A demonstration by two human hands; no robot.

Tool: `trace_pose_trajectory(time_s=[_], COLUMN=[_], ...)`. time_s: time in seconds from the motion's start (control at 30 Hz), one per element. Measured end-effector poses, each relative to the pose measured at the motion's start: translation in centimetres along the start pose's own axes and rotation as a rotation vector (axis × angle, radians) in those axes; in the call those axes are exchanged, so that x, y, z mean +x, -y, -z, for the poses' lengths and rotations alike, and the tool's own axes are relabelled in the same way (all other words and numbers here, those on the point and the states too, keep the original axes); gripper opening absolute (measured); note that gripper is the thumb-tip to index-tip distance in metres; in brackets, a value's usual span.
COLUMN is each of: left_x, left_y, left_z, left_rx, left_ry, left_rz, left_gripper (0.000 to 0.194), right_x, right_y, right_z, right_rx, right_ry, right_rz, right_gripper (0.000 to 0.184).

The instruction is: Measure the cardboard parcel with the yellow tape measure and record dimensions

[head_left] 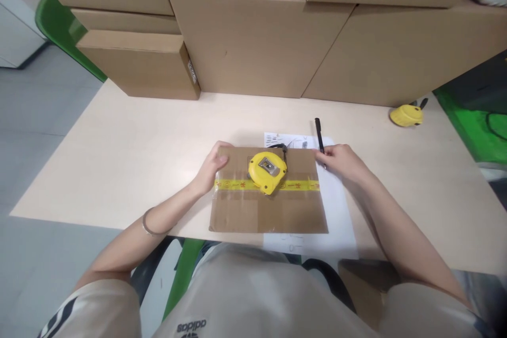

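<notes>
A flat cardboard box (237, 214) with yellow printed tape across it is in front of me at the table's near edge. My left hand (212, 169) grips its left side, thumb on top. At the upper right corner, my right hand (340, 161) has its fingers closed against the box edge. A black pen (318, 129) passes by the right fingertips; whether they also hold it, I cannot tell. On top of the box rests a yellow tape measure (261, 171) with a black strap. White paper (338, 211) with pen marks lies partly under the box.
Large cardboard boxes (253, 42) form a wall along the back of the table (119, 169). A smaller closed box (146, 68) stands at the back left. Another yellow tape measure (406, 115) sits at the back right. A green chair (59, 26) is beyond the left corner.
</notes>
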State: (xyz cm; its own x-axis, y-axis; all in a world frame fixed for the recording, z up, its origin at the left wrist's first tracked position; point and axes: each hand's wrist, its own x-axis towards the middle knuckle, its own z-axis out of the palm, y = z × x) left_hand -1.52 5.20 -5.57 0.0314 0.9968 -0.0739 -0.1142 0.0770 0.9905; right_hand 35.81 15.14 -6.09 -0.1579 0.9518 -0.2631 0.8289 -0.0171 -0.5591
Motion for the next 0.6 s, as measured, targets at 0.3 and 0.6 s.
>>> trace_pose_trajectory(time_s=[0.3,0.6], left_x=[0.0,-1.0], left_y=[-0.2,-1.1], left_z=[0.7,1.9], left_rx=[0.109,0.308], left_ry=[0.002,0.025], left_rz=[-0.146,-0.279], left_gripper=[0.050,0.052], right_x=[-3.8,-6.3], right_y=[5.5,13.1], right_z=[2.7,1.6], right_rx=[-0.214,-0.162], right_ry=[-0.216,0.165], right_rz=[0.005,0.791], right_gripper=[0.036,0.075])
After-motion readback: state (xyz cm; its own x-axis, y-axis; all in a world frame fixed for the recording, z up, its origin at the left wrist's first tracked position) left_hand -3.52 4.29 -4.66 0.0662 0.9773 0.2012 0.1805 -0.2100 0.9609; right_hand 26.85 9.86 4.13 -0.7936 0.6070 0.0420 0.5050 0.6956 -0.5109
